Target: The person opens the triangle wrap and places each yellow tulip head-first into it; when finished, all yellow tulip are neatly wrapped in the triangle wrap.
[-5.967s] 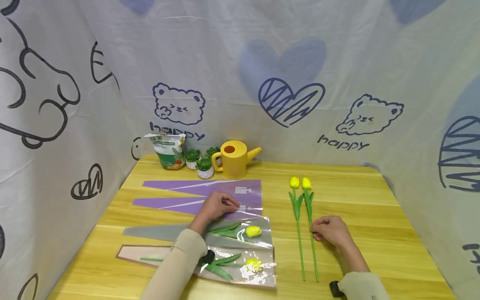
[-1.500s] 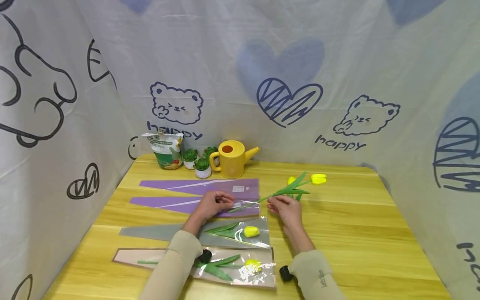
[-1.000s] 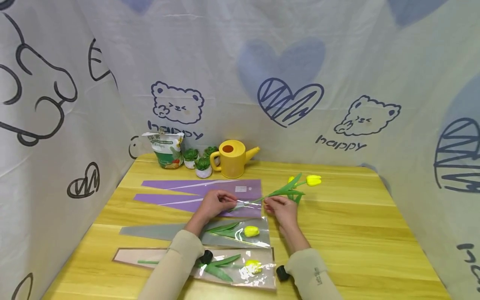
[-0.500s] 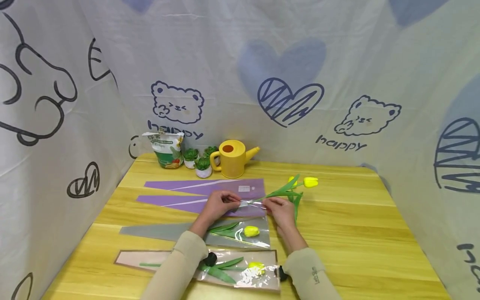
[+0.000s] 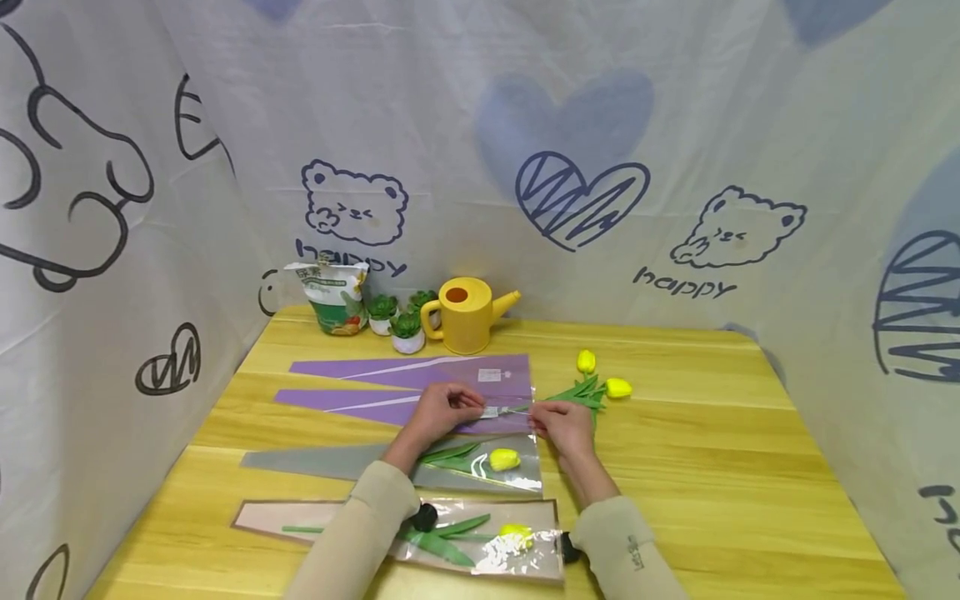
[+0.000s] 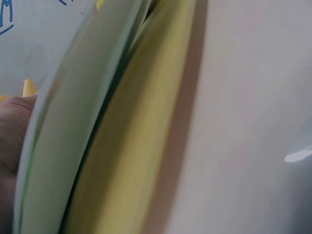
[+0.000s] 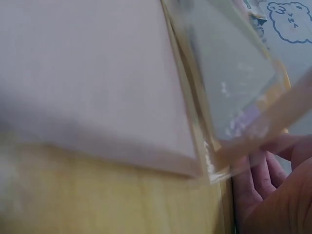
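Note:
My left hand [image 5: 447, 407] pinches the clear film of the nearer purple flower sleeve [image 5: 337, 401], close to its small white label. At that sleeve's right-hand opening, my right hand [image 5: 564, 427] pinches a yellow artificial tulip [image 5: 618, 388] by its stem, whose lower end lies within the sleeve. Another tulip [image 5: 586, 361] lies just beyond, its leaves overlapping the held one and its lower stem hidden by the hand. In the left wrist view my left hand [image 6: 14, 141] is partly cut off; in the right wrist view curled fingers [image 7: 261, 173] show beside blurred sleeves.
Another purple sleeve [image 5: 360, 368] lies farther back. Nearer me are a grey sleeve [image 5: 315, 463] and a pink sleeve [image 5: 262, 515], each with a tulip inside. Along the back stand a green-white bag [image 5: 337, 304], several potted succulents [image 5: 407, 332] and a yellow watering can [image 5: 467, 321].
My right hand has lifted a tulip from the table's right side and brought it left to the purple sleeve. Its stem has slid in and its head has dropped lower.

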Tool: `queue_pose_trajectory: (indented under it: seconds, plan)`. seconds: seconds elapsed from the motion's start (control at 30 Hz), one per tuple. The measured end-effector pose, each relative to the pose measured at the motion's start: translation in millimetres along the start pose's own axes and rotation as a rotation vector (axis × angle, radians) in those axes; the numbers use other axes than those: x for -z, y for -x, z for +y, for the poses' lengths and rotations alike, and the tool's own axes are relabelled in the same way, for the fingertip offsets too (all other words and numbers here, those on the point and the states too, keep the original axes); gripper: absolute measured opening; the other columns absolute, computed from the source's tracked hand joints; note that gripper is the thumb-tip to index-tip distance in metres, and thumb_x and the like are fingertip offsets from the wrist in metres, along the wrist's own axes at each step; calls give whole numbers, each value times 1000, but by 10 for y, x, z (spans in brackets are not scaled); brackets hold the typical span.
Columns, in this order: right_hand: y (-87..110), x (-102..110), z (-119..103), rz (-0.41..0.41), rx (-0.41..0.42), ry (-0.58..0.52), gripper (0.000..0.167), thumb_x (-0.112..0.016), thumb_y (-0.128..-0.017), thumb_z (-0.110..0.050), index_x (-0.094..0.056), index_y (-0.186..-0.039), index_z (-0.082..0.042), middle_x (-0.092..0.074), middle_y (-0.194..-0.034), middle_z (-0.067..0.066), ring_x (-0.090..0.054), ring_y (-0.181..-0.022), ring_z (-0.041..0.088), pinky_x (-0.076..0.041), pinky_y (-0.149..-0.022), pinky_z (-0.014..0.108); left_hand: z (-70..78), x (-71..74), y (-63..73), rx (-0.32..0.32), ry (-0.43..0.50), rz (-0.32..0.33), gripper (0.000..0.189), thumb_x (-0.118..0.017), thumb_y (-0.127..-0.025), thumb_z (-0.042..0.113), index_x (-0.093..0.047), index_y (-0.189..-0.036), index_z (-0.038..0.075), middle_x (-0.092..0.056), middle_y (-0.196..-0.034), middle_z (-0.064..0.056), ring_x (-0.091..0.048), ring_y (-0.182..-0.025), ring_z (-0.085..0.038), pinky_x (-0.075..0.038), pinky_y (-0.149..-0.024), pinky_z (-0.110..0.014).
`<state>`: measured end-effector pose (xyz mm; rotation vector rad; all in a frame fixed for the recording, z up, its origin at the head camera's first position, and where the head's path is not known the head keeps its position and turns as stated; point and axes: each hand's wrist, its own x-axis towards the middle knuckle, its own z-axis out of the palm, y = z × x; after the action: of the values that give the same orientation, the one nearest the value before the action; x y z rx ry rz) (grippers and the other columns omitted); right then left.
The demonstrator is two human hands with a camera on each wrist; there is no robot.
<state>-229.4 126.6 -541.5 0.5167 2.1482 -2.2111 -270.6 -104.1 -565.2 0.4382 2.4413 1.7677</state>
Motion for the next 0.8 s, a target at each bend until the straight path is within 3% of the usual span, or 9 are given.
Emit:
queue_pose_trajectory:
  seconds: [0.3, 0.5, 0.63, 0.8]
  plan:
    - [-14, 34, -26, -15, -4, 12, 21, -76, -91, -1, -74, -109, 10, -78, -88, 16, -72, -68, 13, -60, -62, 23, -12, 10, -4, 3, -24, -6, 14, -84, -85, 6, -80, -99, 5, -79, -91, -10, -67, -74, -7, -54, -68, -22]
    - [-47, 250, -281, -51, 53, 29, 29, -75, -94, -3, -70, -119, 10, -78, -101, 17, -74, -79, 15, -62, -74, 28, 8, 48, 45, 9, -7, 3, 14, -84, -85, 6, -80, -98, 2, -78, -91, -15, -67, -73, -10, -53, -66, -22]
    - [-180, 623, -477, -13, 203, 229, 32, -74, -97, -12, -70, -124, 5, -75, -110, 14, -70, -94, 14, -61, -81, 28, 10, 23, 29, -4, 0, -5, 17, -85, -85, 7, -79, -100, 1, -78, -93, -19, -68, -75, -13, -52, -66, -21]
    - [-417, 1056, -522, 4, 318, 525, 32, -69, -101, -20, -71, -127, -1, -69, -130, 19, -62, -120, 31, -53, -101, 42, -6, -2, -3, -6, -2, -5, 16, -85, -84, 7, -80, -99, 2, -78, -93, -17, -67, -74, -12, -52, -66, -20]
